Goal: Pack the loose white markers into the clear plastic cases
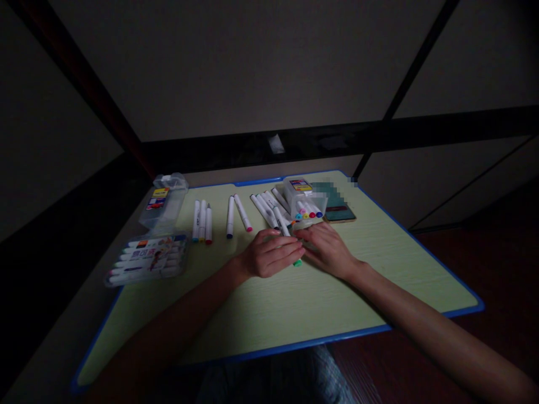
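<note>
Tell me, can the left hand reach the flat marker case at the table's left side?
Probably yes: only bare table lies between the left hand and the marker case, though the hand seems to grip a green-capped marker.

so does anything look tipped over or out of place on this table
Yes. The clear plastic marker box at the far edge lies on its side, coloured caps poking from its open mouth. White markers lie loose in rows on the pale green table beside it. Nothing looks damaged.
</note>
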The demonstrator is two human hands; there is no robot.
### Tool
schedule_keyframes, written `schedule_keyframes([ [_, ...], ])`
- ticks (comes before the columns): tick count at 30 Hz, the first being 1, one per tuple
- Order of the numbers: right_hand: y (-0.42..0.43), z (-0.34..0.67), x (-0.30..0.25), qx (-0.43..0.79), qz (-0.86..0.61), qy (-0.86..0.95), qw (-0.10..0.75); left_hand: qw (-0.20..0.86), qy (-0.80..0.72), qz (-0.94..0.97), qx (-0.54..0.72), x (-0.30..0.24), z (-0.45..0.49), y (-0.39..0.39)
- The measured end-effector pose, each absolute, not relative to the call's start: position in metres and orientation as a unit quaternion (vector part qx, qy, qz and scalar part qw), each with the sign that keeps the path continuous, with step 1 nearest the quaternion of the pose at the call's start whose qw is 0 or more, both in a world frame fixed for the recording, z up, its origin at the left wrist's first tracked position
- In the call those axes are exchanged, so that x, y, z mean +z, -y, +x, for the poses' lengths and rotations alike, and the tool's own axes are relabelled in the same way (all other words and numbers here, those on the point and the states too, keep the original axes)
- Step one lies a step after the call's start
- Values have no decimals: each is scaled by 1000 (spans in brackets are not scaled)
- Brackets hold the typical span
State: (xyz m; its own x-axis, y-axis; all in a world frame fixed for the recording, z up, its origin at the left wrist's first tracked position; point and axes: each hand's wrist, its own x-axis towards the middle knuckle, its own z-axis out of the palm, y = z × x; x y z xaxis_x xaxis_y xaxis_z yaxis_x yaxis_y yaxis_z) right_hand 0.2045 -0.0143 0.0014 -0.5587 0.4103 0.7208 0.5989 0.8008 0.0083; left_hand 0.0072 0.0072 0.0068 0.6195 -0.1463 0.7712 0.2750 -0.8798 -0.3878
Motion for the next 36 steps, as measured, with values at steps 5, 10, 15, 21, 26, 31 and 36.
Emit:
schedule_keyframes([
  [5, 13, 204, -2, -119, -265, 887, 360, 232, 12, -869, -438, 6, 15, 0],
  [10, 11, 206, -5, -102, -251, 891, 365, 226, 4, -868, -441, 6, 19, 3],
  [15, 11, 206, -8, -108, -257, 884, 374, 213, 34, -859, -464, 3, 18, -1],
  [21, 11, 205, -9, -123, -288, 866, 390, 183, 114, -843, -493, -3, 19, -8],
  [26, 9, 205, -7, -130, -289, 855, 411, 174, 154, -845, -481, -3, 19, -10],
  [31, 11, 204, -2, -134, -287, 845, 432, 175, 150, -842, -488, -2, 19, -11],
  [36, 10, 204, 1, -145, -291, 834, 446, 166, 162, -847, -479, -3, 19, -15],
])
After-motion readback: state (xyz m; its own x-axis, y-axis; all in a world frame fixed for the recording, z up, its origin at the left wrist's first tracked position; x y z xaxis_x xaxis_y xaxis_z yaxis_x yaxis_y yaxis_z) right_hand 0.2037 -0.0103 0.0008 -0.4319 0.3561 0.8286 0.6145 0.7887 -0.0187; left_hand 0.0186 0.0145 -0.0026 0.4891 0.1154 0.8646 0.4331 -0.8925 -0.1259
